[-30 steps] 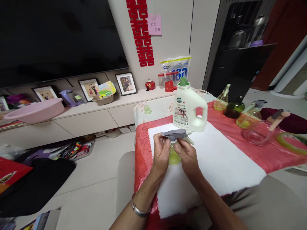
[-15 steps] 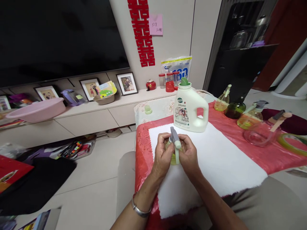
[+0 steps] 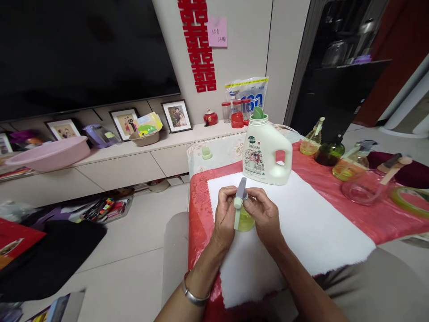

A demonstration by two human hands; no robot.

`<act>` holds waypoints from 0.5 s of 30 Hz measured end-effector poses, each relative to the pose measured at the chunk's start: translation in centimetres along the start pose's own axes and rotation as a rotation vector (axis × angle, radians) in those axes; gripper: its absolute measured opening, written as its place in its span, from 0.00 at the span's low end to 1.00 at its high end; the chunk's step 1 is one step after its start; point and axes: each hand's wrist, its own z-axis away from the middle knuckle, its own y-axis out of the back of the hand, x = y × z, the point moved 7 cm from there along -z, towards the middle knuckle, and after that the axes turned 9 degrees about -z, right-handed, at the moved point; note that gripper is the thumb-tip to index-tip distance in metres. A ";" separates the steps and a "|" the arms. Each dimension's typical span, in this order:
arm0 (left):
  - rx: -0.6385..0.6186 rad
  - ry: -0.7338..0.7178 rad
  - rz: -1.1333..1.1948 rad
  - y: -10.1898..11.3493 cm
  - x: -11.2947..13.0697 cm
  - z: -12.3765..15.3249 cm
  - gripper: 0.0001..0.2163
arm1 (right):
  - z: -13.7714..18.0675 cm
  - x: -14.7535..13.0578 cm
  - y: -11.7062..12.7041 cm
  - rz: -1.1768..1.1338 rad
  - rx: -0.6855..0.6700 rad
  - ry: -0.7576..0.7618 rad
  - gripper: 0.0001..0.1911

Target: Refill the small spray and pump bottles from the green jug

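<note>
A small spray bottle point(image 3: 246, 220) with yellow-green liquid stands on the white cloth point(image 3: 301, 228), held between both my hands. My left hand point(image 3: 225, 217) wraps round its left side, fingers closed near the grey trigger head point(image 3: 240, 191), whose nozzle points toward me. My right hand point(image 3: 264, 217) grips the bottle's right side and neck. A white detergent jug point(image 3: 266, 152) with its green cap stands just behind, on the cloth's far edge.
The red tablecloth point(image 3: 368, 214) carries more spray bottles point(image 3: 350, 163), a dark green bottle point(image 3: 328, 152), a glass bowl point(image 3: 363, 190) and a tape roll point(image 3: 407, 199) at the right. A small green cap point(image 3: 206, 153) lies at the table's far left. A low cabinet with a pink basin point(image 3: 50, 154) runs along the wall.
The trigger head has turned: a second ago it pointed right, now its nozzle points toward me. Both hands stayed on the bottle.
</note>
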 end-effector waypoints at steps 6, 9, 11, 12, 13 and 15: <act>-0.017 -0.039 0.032 -0.1 -0.5 -0.2 0.10 | -0.2 -0.3 0.1 0.019 -0.052 -0.016 0.15; -0.013 -0.042 0.049 -0.1 -1.0 -0.1 0.10 | -0.3 -0.3 0.2 0.039 -0.061 -0.021 0.16; -0.013 -0.021 0.036 -0.1 -1.5 0.1 0.11 | -0.4 -0.2 0.2 0.043 -0.043 -0.016 0.16; -0.013 0.004 0.029 -0.1 -1.9 0.2 0.12 | -0.4 -0.2 0.2 0.046 -0.027 -0.010 0.15; -0.014 0.038 0.029 -0.1 -2.3 0.3 0.13 | -0.4 -0.2 0.2 0.048 -0.009 -0.004 0.15; -0.028 0.100 0.069 -0.2 -3.1 0.4 0.16 | -0.4 -0.1 0.0 0.052 0.028 -0.001 0.14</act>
